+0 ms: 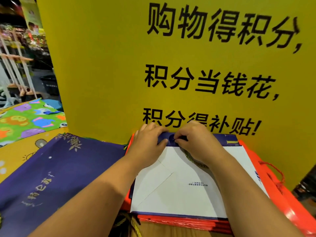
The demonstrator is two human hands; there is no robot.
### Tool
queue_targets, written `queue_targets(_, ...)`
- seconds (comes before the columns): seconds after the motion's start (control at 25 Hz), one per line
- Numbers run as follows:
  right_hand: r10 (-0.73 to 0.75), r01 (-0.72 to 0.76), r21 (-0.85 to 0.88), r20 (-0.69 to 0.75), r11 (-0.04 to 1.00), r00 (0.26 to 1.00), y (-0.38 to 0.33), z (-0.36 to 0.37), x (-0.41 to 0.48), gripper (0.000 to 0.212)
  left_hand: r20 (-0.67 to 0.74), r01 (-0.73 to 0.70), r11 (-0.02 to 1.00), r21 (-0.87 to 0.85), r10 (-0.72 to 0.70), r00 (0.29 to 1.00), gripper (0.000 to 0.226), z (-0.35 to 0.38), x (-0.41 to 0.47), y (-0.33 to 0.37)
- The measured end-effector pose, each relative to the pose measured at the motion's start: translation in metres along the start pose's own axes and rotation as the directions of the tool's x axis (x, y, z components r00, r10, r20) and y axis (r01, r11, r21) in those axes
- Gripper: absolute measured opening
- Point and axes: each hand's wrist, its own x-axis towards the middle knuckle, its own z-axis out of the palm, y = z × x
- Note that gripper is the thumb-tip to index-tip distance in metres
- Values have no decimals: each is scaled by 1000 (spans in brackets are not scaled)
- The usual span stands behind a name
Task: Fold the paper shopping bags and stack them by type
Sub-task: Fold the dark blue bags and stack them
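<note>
Pinching navy top flap of white bag [179, 185] with left grip [148, 142] and right grip [196, 140]; lying flat on red bag stack [282, 202].

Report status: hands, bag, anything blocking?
Left hand and right hand pinch far flap of navy bag. Bag lies flat, white base up, on red bag stack. Gold cord handle at right wrist; yellow sign close behind.
</note>
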Motion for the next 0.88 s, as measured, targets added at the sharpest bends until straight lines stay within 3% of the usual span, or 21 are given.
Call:
queue_targets(0.24,36,-31,-38,110,999,993,-5,-6,0,19,-16,-10,1000,-15,10,1000,28,2,1,-3)
queue_targets(0.36,82,-83,-73,-20,994,996,-6,2,1,15,-29,-18,1000,1,18,999,27,0,1,-2)
queue_targets(0.44,152,-151,27,-71,988,986,-8,6,1,15,-30,-22,996,81,25,999,25,-2,-1,3)
queue_targets(0.56,230,-234,265,46,935,972,0,-2,2,7,-54,-49,983,177,59,997,29,-4,-4,10)
queue_targets(0.68,308,-307,541,91,783,947,5,-16,2,16,-78,-46,972,229,66,995,37,-5,-2,14)
queue_targets(0.76,344,-310,577,54,756,938,4,-20,2,19,-117,-66,978,197,90,989,30,-5,-2,14)
queue_targets(0.88,312,-306,451,64,838,948,2,-29,2,14,-164,-194,972,134,215,963,41,-5,-4,12)
